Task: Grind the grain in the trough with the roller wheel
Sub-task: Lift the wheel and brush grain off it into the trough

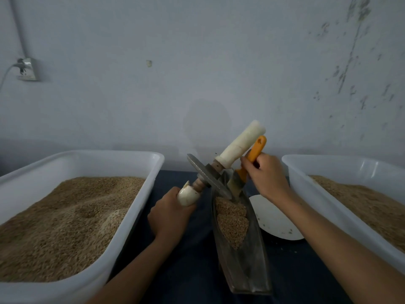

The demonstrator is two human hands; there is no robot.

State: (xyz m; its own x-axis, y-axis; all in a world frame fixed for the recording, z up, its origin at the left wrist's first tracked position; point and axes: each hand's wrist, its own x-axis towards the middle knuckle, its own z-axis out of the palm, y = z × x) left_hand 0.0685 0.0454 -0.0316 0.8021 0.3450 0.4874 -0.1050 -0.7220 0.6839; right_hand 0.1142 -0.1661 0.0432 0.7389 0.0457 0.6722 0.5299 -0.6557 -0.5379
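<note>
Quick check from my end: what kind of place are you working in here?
Probably a small grain-processing workroom, not a home kitchen. Two big white tubs of grain flank a metal grinding trough on a dark table, against a bare, scuffed wall.

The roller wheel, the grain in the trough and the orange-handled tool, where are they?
Roller wheel (209, 176): head view, on the metal disc's flat face.
Grain in the trough (232, 222): head view, on the middle of the heap.
Orange-handled tool (257, 148): head view, on the orange handle above the right hand's fingers.

2 tubs (72, 163) (341, 170), 1 trough (252, 270), 1 roller wheel (208, 175), 1 plate (274, 218).
</note>
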